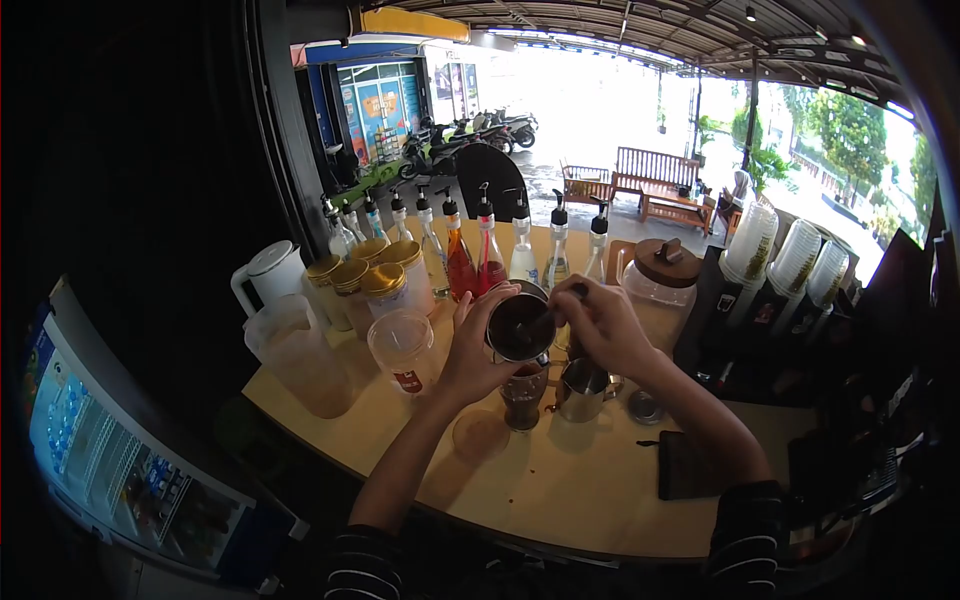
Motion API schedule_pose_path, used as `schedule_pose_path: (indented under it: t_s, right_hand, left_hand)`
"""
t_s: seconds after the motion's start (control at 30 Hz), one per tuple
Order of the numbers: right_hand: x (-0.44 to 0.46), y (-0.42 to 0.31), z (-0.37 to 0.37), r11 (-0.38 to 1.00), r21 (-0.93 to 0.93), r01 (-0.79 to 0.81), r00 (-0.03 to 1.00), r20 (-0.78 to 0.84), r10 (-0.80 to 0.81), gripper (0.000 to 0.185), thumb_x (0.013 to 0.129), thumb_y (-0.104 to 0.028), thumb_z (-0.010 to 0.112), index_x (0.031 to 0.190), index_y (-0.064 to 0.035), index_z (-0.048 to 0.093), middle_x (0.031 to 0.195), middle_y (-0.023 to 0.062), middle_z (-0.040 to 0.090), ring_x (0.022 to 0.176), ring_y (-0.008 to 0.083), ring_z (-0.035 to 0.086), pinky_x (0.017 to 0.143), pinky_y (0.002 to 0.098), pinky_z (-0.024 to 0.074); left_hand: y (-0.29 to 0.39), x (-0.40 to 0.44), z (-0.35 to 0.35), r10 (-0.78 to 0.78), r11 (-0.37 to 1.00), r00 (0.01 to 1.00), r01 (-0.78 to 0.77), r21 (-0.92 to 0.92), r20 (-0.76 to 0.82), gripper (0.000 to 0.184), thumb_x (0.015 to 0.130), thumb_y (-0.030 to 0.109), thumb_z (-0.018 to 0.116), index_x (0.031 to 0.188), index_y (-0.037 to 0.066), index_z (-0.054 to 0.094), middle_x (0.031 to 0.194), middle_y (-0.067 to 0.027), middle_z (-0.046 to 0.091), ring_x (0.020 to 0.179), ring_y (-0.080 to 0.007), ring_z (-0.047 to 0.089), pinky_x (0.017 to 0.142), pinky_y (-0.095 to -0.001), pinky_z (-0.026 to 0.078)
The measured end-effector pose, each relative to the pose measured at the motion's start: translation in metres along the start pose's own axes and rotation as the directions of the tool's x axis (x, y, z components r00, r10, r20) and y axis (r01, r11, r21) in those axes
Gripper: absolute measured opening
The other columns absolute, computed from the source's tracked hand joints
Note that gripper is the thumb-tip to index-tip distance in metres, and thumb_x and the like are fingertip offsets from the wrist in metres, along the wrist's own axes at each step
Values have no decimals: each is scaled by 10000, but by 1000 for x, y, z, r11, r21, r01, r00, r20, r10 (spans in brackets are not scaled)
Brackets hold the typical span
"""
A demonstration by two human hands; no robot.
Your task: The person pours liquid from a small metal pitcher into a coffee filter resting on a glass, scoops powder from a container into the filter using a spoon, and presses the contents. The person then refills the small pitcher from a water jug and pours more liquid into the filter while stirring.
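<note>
My left hand (468, 352) is wrapped round a dark-mouthed cup (518, 335), tipped so that I look into its opening. In my right hand (605, 325) is a dark-handled utensil, likely a spoon or spatula (541, 326), whose end reaches inside the cup. Directly below the cup stands a glass (522, 402) with dark contents; its top is partly hidden by the cup. Close to the glass on the right is a metal pitcher (583, 392). To the left of my left hand stands a clear plastic tub (402, 345).
Pump-top syrup bottles (490, 265) line the counter's far side. Gold-lidded jars (385, 283), a large translucent pitcher (305, 360) and a white jug (272, 268) stand left. On the right are stacked cups (752, 240), a wooden-lidded jar (662, 275), a round lid (645, 405) and a dark pad (690, 468).
</note>
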State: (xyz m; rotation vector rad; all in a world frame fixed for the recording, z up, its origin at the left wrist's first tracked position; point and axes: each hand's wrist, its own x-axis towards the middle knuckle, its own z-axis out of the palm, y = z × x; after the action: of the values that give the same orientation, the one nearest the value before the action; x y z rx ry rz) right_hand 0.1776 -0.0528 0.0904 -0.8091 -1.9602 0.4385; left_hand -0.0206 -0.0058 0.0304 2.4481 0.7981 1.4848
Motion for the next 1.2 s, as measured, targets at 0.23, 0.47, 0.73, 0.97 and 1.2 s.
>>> schedule_pose_path:
  t_s: [0.23,0.47,0.73,0.97,1.2]
  right_hand:
    - [2,-5,-3,999,9,-32,999,12,31,164,945,-122,505,964,17,590,712,98,634,663,166,621,636,306,478]
    - [4,-2,-8,997,36,-74,995,72,72,185,947,-117,504,934,32,613,726,92,636,686,150,617,655,298,479]
    - [6,4,-12,997,-27,-73,995,63,75,188,944,-117,508,968,29,625,759,110,648,713,175,632,680,309,484]
    - [9,2,-10,999,26,19,998,65,-21,177,941,-107,512,953,34,619,759,118,649,718,183,645,677,316,491]
    - [7,-2,-6,993,-17,116,993,24,-115,149,924,-81,511,964,29,604,743,125,639,689,182,647,654,317,494]
  left_hand:
    - [-2,0,3,-42,990,999,37,-139,-35,851,559,164,864,1295,79,446,1290,-113,511,1205,-254,505,1055,-397,361]
    - [-2,1,-3,6,994,1000,-4,-110,15,860,560,141,860,1306,72,436,1279,-112,511,1195,-245,510,1021,-373,405]
    - [-5,5,-9,-18,991,993,33,-132,113,860,559,119,849,1311,80,434,1253,-97,528,1182,-234,522,1011,-367,420]
    - [-1,10,-12,-19,995,991,31,-90,132,829,557,81,818,1301,92,452,1213,-98,543,1146,-228,548,983,-357,448]
    - [-2,8,-7,-34,997,998,38,-72,56,842,537,150,848,1284,99,463,1178,-101,556,1114,-226,559,948,-360,458]
